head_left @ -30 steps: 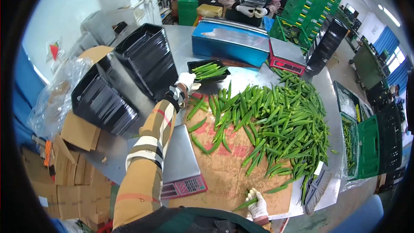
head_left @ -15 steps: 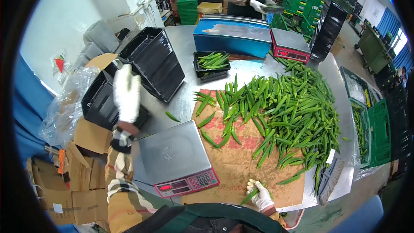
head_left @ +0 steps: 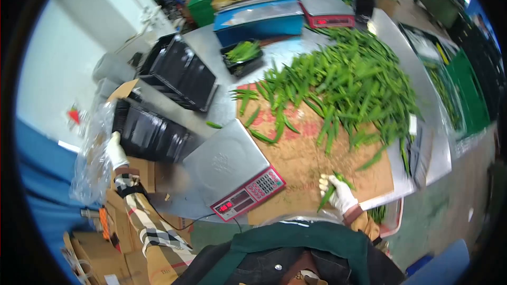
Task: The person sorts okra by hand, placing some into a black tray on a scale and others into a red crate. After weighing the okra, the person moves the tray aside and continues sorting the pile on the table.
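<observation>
Grasp closed on okra pod in right hand, over cardboard; left hand at outer end of black tray stack, hold unclear. Uneven tug could tip stack, layers clinging together.

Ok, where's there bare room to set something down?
The cardboard is bare but for crumbs between the scale, okra pile and right hand. Bare too: the scale's plate. A steel strip separates cardboard and far tray stack, with one loose pod. Crowded: the pile, and the near stack at the left hand.
</observation>
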Demonstrator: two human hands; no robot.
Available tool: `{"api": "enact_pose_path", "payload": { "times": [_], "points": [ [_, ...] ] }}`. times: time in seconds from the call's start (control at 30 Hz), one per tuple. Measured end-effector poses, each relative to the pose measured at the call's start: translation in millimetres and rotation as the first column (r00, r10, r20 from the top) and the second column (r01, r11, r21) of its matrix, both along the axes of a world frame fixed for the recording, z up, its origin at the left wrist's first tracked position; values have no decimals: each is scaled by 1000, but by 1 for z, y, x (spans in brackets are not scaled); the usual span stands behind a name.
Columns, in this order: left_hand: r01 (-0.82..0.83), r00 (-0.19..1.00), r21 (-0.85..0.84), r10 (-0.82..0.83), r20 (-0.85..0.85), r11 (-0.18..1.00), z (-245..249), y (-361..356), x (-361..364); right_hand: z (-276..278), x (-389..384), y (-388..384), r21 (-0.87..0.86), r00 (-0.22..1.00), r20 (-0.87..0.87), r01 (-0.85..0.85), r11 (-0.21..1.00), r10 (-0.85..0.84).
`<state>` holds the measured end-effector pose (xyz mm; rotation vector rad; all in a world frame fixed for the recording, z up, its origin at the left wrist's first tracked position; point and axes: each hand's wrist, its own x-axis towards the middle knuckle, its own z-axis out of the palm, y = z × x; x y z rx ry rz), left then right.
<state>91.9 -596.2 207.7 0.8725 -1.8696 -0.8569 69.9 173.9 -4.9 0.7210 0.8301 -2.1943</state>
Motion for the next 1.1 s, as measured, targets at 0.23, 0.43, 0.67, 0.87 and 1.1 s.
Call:
{"api": "enact_pose_path", "payload": {
  "times": [0.23, 0.43, 0.67, 0.87, 1.1],
  "points": [
    [83, 996, -403, -62, 66, 911, 5, 191, -8, 36, 25, -3, 51, 999, 37, -25, 998, 23],
    [790, 437, 21, -587, 681, 613, -102, 280, 47, 9, 7, 53, 303, 969, -215, 188, 934, -125],
    [666, 575, 298, -725, 379, 684, -34, 412, -1, -19, -25, 124, 856, 714, -207, 463, -229, 668],
    [801, 201, 524, -955, 216, 287, -71, 552, -108, -36, -55, 146, 738, 519, 65, 550, -391, 853],
    [832, 241, 153, -596, 766, 533, -196, 661, -182, -4, -88, 139, 942, 754, -265, 336, -6, 600]
  ]
}}
